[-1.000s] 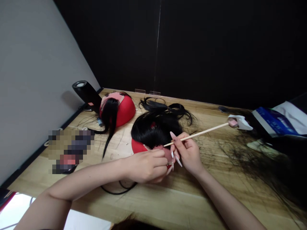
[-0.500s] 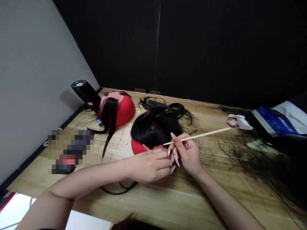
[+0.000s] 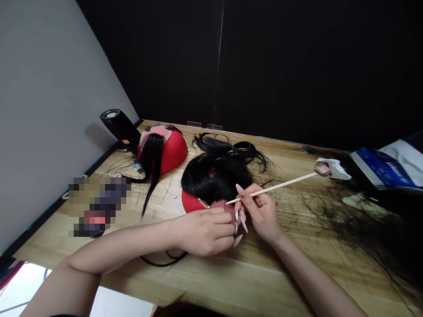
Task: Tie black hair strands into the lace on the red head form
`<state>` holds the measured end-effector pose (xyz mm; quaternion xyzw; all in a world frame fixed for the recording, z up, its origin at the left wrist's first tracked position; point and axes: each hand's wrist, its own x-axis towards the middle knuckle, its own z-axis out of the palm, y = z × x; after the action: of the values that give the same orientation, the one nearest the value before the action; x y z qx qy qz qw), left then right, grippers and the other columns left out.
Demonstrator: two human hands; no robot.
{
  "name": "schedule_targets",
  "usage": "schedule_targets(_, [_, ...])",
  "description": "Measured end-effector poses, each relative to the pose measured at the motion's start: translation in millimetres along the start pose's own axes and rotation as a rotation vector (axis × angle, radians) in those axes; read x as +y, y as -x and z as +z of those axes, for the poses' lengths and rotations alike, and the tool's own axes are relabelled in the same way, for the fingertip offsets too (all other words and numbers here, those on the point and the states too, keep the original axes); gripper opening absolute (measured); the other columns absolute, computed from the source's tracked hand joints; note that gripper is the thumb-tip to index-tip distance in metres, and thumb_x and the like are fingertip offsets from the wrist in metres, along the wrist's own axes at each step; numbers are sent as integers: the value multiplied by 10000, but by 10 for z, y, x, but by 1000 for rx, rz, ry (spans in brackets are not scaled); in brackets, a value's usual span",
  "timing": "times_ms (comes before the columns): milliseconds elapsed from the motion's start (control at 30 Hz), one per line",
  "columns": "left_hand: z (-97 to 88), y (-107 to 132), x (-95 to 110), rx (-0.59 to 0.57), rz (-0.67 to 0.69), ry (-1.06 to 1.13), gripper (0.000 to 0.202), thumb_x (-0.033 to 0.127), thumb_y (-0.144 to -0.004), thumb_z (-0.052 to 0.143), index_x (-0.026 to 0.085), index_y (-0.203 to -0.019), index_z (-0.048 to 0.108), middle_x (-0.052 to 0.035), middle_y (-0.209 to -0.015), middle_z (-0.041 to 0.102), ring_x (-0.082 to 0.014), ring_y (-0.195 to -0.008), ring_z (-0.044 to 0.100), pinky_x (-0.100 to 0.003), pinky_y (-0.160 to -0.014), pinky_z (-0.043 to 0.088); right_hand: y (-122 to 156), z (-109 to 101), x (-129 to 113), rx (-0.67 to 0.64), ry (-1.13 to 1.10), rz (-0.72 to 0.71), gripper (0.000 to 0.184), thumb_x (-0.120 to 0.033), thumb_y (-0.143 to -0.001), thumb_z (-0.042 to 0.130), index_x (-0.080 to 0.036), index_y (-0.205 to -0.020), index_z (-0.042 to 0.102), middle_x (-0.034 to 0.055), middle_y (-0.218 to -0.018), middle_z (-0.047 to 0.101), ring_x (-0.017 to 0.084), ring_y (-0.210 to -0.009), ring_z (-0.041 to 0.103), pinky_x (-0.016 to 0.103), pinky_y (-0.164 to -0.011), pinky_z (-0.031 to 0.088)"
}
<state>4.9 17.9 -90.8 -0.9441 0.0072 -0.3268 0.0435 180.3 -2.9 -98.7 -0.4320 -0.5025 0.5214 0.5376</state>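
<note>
A red dome form [image 3: 190,203] covered with black hair [image 3: 215,176] sits in the middle of the wooden table [image 3: 211,281]. My right hand [image 3: 262,214] pinches a long thin wooden stick [image 3: 280,185], its tip at the pink edge [image 3: 220,204] of the hairpiece. Curled against that same near edge, my left hand [image 3: 203,230] has its fingers pressed together; what they pinch is hidden.
A second red dome [image 3: 172,151] with a black hair strand stands at the back left, beside a black cylinder [image 3: 120,125]. Loose black hair [image 3: 346,215] spreads over the right side. A blue-and-white bag [image 3: 383,169] and a small white-pink object [image 3: 330,168] lie at far right.
Both hands stay at the hairpiece's near edge. The stick's far end dipped slightly half a second ago and is back up now; the fingers shifted slightly.
</note>
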Motion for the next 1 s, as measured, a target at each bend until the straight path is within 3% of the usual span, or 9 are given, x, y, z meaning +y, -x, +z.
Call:
schedule_targets(133, [14, 12, 2, 10, 9, 21, 170, 119, -895, 598, 116, -728, 635, -21, -690, 586, -149, -730, 526, -295, -773, 484, 9, 2, -4, -20, 26, -16, 363, -492, -868, 641, -186, -729, 504, -39, -496, 579, 67, -368, 515, 169, -383, 446])
schedule_targets(400, [-2, 15, 22, -2, -17, 14, 220, 122, -896, 595, 125, -677, 597, -4, -638, 532, -142, -686, 486, -285, -682, 439, 8, -18, 64, -12, 47, -2, 347, -478, -893, 617, -196, -749, 474, -63, -480, 550, 69, -360, 532, 148, -356, 421])
schedule_targets(1000, [-5, 66, 43, -116, -60, 102, 171, 202, -920, 571, 132, -768, 609, -43, -744, 585, -162, -762, 511, -290, -750, 457, 12, 54, 43, 185, 77, 30, 472, -535, -838, 659, -206, -608, 411, -30, -422, 572, 103, -311, 531, 181, -319, 419])
